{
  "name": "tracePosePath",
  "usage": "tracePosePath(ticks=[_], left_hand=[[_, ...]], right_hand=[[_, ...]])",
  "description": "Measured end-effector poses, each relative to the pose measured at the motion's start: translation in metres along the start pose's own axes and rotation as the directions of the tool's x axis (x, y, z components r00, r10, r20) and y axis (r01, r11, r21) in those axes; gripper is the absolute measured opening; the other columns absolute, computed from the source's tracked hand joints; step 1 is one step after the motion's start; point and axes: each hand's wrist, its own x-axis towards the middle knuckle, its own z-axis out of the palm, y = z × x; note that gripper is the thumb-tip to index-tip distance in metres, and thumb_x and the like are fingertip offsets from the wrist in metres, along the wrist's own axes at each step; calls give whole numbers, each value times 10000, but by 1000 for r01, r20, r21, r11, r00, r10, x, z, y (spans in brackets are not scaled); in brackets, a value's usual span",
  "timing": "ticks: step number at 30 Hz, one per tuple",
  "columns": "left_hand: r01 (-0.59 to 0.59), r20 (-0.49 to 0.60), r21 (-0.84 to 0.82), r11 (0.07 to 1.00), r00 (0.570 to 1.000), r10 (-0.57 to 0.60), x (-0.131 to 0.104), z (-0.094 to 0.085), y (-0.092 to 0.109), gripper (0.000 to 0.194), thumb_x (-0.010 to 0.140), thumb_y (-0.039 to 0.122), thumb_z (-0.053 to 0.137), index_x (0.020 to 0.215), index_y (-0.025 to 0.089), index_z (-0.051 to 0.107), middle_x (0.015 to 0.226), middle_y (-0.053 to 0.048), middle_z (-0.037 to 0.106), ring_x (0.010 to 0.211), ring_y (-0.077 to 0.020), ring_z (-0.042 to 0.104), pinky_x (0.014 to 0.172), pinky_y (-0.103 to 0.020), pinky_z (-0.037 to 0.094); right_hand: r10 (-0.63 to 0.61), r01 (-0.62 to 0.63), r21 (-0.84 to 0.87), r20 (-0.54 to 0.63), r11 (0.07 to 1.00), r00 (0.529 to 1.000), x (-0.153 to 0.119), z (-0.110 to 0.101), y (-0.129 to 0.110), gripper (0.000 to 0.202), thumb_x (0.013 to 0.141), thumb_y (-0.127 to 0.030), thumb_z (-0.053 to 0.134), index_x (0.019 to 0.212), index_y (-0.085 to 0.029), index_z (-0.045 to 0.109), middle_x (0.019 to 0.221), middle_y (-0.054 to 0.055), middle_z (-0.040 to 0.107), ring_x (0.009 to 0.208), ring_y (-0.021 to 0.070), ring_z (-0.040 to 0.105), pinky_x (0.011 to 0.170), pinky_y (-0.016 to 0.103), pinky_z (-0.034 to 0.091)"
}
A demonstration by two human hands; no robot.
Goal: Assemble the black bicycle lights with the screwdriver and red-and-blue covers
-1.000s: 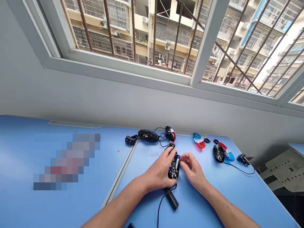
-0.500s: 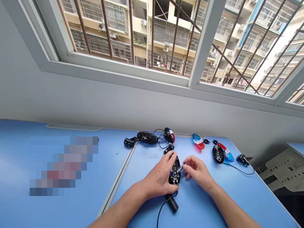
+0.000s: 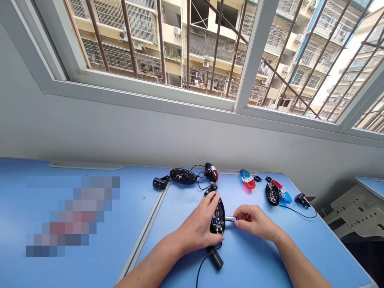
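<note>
My left hand (image 3: 199, 226) steadies an open black oval housing (image 3: 220, 210) on the blue table, with fingers at its far end and thumb at the near end. Inside the housing are battery slots, and a blue battery (image 3: 213, 220) shows at its left side. Between the thumb and fingertips of my right hand (image 3: 255, 221) is a silver-and-blue battery (image 3: 230, 218), its far end at the housing's right rim. A black cylinder (image 3: 216, 260) with a cable lies just below the housing.
Behind my left hand lie a black oval unit (image 3: 183, 176) and a clamp (image 3: 160, 183). Toward the right are a blue-and-red shell (image 3: 247, 179), another open housing (image 3: 272, 193) and a cabled clamp (image 3: 302, 200). A seam (image 3: 147, 228) divides the tabletops.
My right hand has turned the battery from slanted over the housing's edge to nearly level, pointing at its right rim. My left hand keeps its hold. The whole view has shifted slightly.
</note>
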Motion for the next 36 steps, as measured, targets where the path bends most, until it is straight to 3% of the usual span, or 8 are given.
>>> tracePosePath(ticks=[4,7,11,15,18,26,36], left_hand=[[33,26,38,999,999,-34,1,-1,2,1003,584,219,698,1467,77,242,1535,-237,198,1419,-359,196,1143,-493,256],[45,32,57,997,998,-47,1,-2,3,995,593,230,691,1466,61,243,1537,-245,191,1420,-357,195,1148,-486,246],[46,24,41,998,999,-47,1,-1,2,987,597,240,695,1465,87,252,1538,-241,198,1413,-374,207,1134,-506,262],[38,18,25,999,999,-39,2,0,0,986,595,246,696,1466,107,254,1542,-231,198,1413,-383,204,1133,-516,258],[46,28,25,999,999,-46,2,-1,0,992,595,254,694,1465,83,249,1542,-241,191,1419,-375,192,1139,-506,249],[96,51,16,995,994,-96,0,-5,8,1025,594,278,704,1479,71,231,1556,-220,171,1426,-344,190,1138,-455,271],[131,87,30,991,987,-133,-1,-8,13,1044,599,308,709,1479,27,224,1562,-222,160,1438,-331,158,1154,-414,243]], right_hand=[[-11,10,-98,-4,995,1000,-1,-1,1,45,721,-212,656,756,-189,670,665,-30,590,591,103,500,527,198,392],[-31,-5,-229,-156,973,987,0,-11,1,69,733,-256,658,749,-195,686,693,-19,643,617,120,565,556,205,439],[-38,-162,-364,-484,917,874,9,-40,0,195,823,-339,552,824,-196,685,841,29,685,766,176,627,682,270,477],[-35,-332,-457,-627,825,778,30,-65,-2,195,831,-317,533,827,-200,689,1073,66,649,974,236,592,744,313,443],[-19,-423,-518,-649,743,761,51,-69,-3,185,833,-252,529,806,-188,700,1133,82,629,1051,250,551,734,299,429],[43,-526,-636,-613,565,789,79,-56,2,182,838,-210,545,849,-178,723,1146,98,632,1038,253,545,755,301,411],[79,-557,-672,-601,489,795,88,-51,2,219,846,-212,528,916,-168,731,1150,121,630,1047,264,533,785,323,409]])
